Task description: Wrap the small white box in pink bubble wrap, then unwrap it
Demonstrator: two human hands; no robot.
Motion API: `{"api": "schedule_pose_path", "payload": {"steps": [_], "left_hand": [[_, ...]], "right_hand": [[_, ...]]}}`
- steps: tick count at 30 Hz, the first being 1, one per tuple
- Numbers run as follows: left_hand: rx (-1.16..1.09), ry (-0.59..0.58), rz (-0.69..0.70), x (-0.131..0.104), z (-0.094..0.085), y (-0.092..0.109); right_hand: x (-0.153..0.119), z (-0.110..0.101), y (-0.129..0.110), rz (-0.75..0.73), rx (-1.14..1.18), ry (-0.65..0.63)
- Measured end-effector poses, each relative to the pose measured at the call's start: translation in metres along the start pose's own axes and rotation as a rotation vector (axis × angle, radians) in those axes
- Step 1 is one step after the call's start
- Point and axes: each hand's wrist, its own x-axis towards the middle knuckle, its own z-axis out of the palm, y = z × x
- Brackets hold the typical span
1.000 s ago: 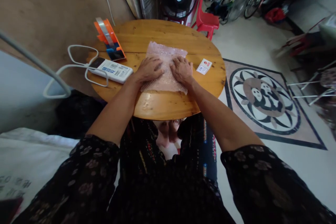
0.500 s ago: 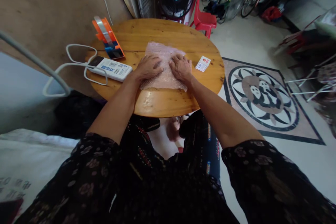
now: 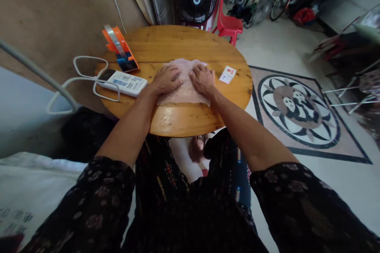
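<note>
Both arms stretch forward over the round wooden table (image 3: pixel 184 116). Left hand (image 3: pixel 166 80) and right hand (image 3: pixel 202 80) lie palm-down, side by side, fingers spread and pressing flat on the pink bubble-wrap sheet (image 3: pixel 184 91); neither hand is closed around anything. The sheet lies mid-table toward the near edge, pale pink, bumpy, looks folded over at the far edge. Counts: one sheet, one white power strip (image 3: pixel 123 82) with looped cord to the left, one orange tape dispenser (image 3: pixel 118 46) behind it, one small card (image 3: pixel 227 74) just right of the right hand.
</note>
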Motion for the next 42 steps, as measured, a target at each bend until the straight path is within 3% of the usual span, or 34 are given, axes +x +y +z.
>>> {"api": "schedule_pose_path", "payload": {"steps": [10, 42], "left_hand": [[0.118, -0.025, -0.035, -0.0013, -0.0052, 0.0075], [0.096, -0.011, -0.02, -0.0006, -0.0053, 0.0065]], "right_hand": [[-0.0029, -0.0074, -0.002, 0.024, -0.005, 0.037], [-0.0036, -0.0077, -0.002, 0.027, -0.008, 0.034]]}}
